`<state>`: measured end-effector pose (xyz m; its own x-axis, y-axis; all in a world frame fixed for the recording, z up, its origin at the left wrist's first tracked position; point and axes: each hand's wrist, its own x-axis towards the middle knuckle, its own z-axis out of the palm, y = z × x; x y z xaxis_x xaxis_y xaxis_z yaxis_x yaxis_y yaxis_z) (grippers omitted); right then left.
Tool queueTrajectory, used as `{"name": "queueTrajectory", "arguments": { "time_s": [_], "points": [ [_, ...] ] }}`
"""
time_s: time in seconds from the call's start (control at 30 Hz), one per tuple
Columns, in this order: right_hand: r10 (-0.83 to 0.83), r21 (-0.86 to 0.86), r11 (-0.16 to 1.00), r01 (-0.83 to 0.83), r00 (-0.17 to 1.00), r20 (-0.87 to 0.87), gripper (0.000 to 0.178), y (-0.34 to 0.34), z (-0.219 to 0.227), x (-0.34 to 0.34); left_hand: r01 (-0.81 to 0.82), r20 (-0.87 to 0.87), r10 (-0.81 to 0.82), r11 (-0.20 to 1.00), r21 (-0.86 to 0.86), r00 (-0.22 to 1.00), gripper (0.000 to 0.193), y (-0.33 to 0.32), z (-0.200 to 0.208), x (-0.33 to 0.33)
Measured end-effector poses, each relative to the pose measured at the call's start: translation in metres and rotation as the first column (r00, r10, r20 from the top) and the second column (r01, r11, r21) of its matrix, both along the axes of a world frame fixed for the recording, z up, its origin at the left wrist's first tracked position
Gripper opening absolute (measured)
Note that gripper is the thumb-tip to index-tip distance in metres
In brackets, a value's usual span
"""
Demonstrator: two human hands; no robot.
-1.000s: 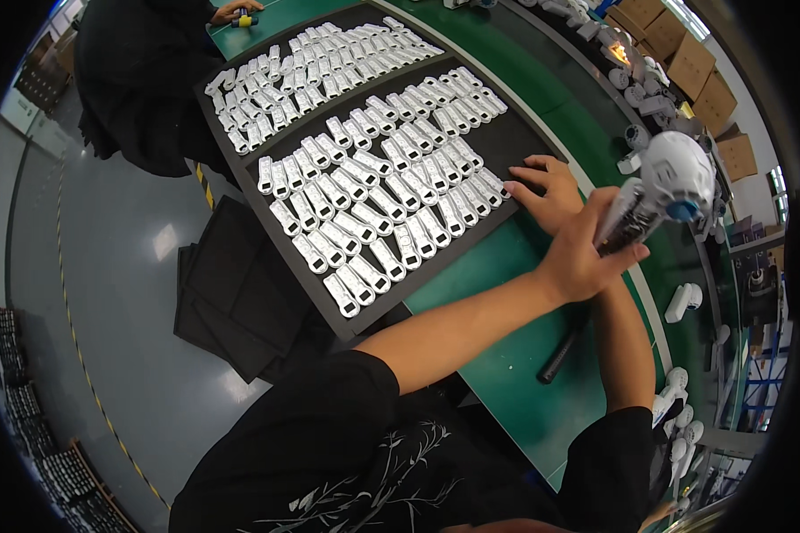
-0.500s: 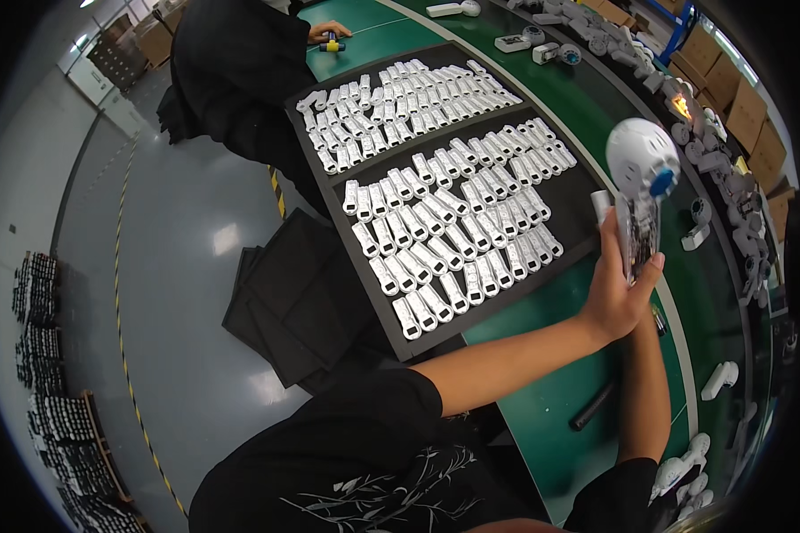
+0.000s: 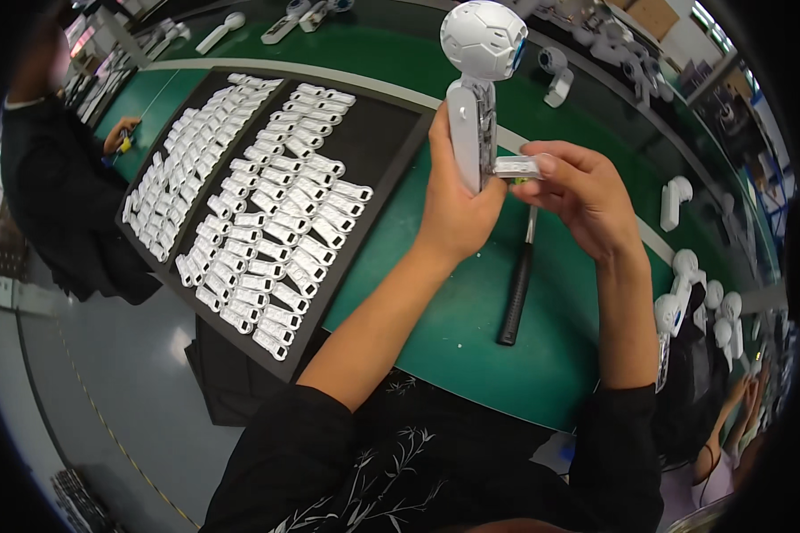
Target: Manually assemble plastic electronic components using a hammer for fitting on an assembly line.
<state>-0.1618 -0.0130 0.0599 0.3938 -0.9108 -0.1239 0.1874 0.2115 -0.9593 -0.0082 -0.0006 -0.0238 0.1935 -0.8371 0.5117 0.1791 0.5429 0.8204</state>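
Observation:
My left hand (image 3: 458, 209) grips a white handheld device (image 3: 483, 40) by its handle, with the ball-shaped head upward. The head has panel lines and a bit of blue at its right edge. Along the handle's right side the shell is open and inner parts show. Between thumb and fingers of my right hand (image 3: 587, 191) is a small white plastic piece (image 3: 517, 167), its left end close against the open side; whether it touches cannot be made out. Below lies a tool with a black grip (image 3: 514, 311) and metal shaft; its upper end is partly hidden behind my right hand.
A black foam tray (image 3: 387, 133) at the left holds rows of white handle shells (image 3: 280, 226). Beyond the green table (image 3: 436, 329), a conveyor carries more white devices (image 3: 676, 202). A co-worker's hand (image 3: 120, 133) rests by a yellow-and-black tool at far left.
The view has swung rightward, so the tray appears further left. My right hand, mostly hidden behind the left before, now holds the small white piece beside the device's handle.

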Motion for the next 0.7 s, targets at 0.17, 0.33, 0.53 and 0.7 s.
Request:
{"name": "queueTrajectory", "arguments": {
  "time_s": [0.17, 0.33, 0.53, 0.7],
  "points": [
    [-0.028, -0.046, 0.999, 0.019, 0.982, -0.189, 0.029, 0.004, 0.005, -0.002, 0.083, 0.067, -0.08, 0.996, -0.036, 0.995, 0.076, 0.003, -0.004, -0.008],
    [-0.076, -0.159, 0.987, 0.038, 0.967, -0.245, 0.034, 0.004, -0.002, 0.001, 0.07, 0.177, -0.063, 0.997, -0.036, 0.982, 0.078, 0.0, -0.013, -0.012],
    [-0.042, -0.059, 0.998, 0.035, 0.993, -0.114, 0.039, -0.008, -0.022, -0.02, 0.074, 0.136, -0.094, 0.987, 0.144, 0.986, 0.068, 0.004, -0.008, -0.005],
    [-0.257, -0.337, 0.909, -0.246, 0.306, -0.917, 0.035, 0.014, -0.07, -0.035, 0.242, -0.176, -0.208, 0.949, 0.203, 0.962, 0.043, 0.003, 0.002, -0.001]
  ]
}}
